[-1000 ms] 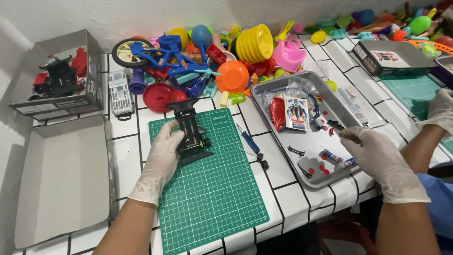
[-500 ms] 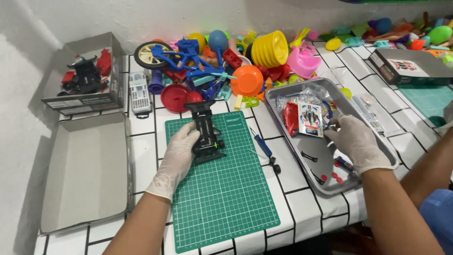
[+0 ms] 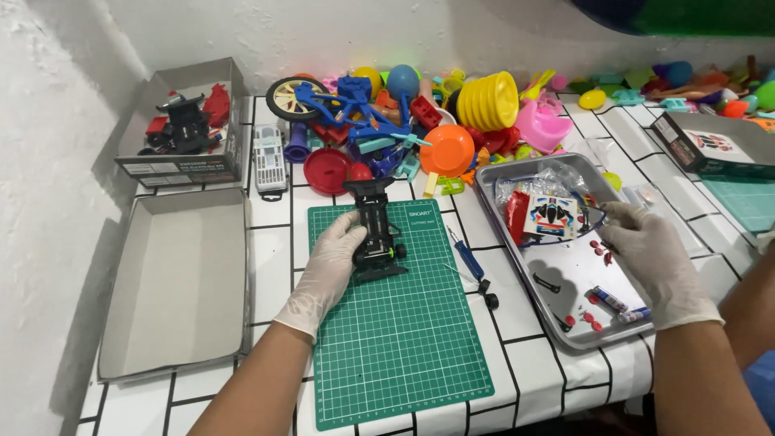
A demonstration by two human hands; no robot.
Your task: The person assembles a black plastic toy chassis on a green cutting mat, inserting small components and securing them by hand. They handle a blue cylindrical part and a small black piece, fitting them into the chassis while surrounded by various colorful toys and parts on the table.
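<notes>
Presently our left hand (image 3: 329, 262), gloved, lies along the side of the black toy car chassis (image 3: 376, 228), fingers curled lightly against it, steadying rather than lifting; the chassis sits at the top of the green cutting mat (image 3: 400, 339). Our right hand (image 3: 650, 254), also gloved, hovers inside the metal tray (image 3: 517, 278); fingers are bent near a sticker sheet (image 3: 550, 218), but whether they pinch anything we cannot tell.

Risks, as we judge them: small red and dark parts (image 3: 601, 252) lie loose in the tray, and a sweep of the glove could scatter or flick them out. A blue screwdriver (image 3: 468, 260) and a loose black wheel (image 3: 490, 302) lie just off the mat; the wheel could roll off the front edge.

Surface: white tiled counter with dark grout. Against a rough white wall, a heap of coloured plastic toys (image 3: 420, 121). An empty grey box lid (image 3: 182, 278) sits at left, and a box of parts (image 3: 186, 121) behind it.
</notes>
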